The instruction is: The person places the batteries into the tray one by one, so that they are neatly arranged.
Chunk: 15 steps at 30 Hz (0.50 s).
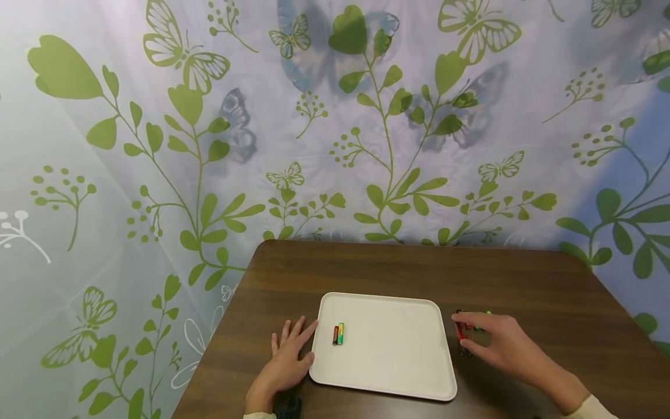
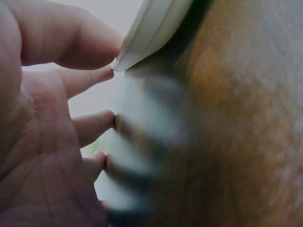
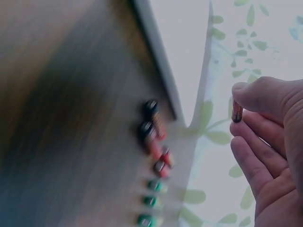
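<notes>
On the pale tray [image 1: 389, 349] two small batteries lie side by side: a red-and-black battery [image 1: 335, 336] and a green-and-yellow battery [image 1: 341, 333]. My left hand [image 1: 285, 362] is at the tray's left edge, fingers spread; its thumb and index finger touch the rim [image 2: 154, 33]. To the right of the tray, my right hand [image 1: 502, 343] is raised over the table. Between thumb and fingers it pinches a small red-and-black battery [image 3: 237, 111]. Below it stand or lie several loose batteries, partly hidden by the hand in the head view; the right wrist view shows them blurred.
The loose group includes larger black-topped batteries [image 3: 150, 137], small red batteries [image 3: 162, 168] and green batteries [image 3: 151, 201] in a row beside the tray. The brown wooden table [image 1: 398, 267] ends against a patterned curtain [image 1: 314, 145].
</notes>
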{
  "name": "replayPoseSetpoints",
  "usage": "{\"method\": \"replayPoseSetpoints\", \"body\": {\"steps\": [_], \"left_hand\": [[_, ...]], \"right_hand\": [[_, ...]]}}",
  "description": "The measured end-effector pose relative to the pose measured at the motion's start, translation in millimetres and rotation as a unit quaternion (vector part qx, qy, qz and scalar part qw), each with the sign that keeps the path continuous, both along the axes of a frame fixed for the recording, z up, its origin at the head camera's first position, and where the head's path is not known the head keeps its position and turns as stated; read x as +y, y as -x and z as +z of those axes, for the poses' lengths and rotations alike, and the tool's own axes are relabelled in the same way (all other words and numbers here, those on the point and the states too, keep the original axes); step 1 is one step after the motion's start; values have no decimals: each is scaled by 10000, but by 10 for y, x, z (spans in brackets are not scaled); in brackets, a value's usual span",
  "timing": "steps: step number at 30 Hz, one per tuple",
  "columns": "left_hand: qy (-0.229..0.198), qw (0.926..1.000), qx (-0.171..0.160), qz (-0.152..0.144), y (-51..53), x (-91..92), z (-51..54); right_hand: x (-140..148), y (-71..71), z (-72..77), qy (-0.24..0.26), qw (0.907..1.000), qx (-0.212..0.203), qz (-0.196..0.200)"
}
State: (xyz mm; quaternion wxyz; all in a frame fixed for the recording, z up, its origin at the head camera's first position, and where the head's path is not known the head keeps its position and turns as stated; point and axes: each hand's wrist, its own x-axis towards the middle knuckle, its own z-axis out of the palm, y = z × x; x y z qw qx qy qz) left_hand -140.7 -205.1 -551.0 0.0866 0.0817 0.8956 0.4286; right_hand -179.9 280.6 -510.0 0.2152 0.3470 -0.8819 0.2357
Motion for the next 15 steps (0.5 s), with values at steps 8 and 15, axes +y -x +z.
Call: {"method": "replayPoseSetpoints", "body": {"steps": [8, 15], "left_hand": [[-16, 10000, 2, -8, 16, -3, -7], [-9, 10000, 9, 4, 7, 2, -20]], "right_hand": [[-443, 83, 52, 212, 9986, -441, 207], [-868, 138, -75, 306, 9982, -428, 303]]}}
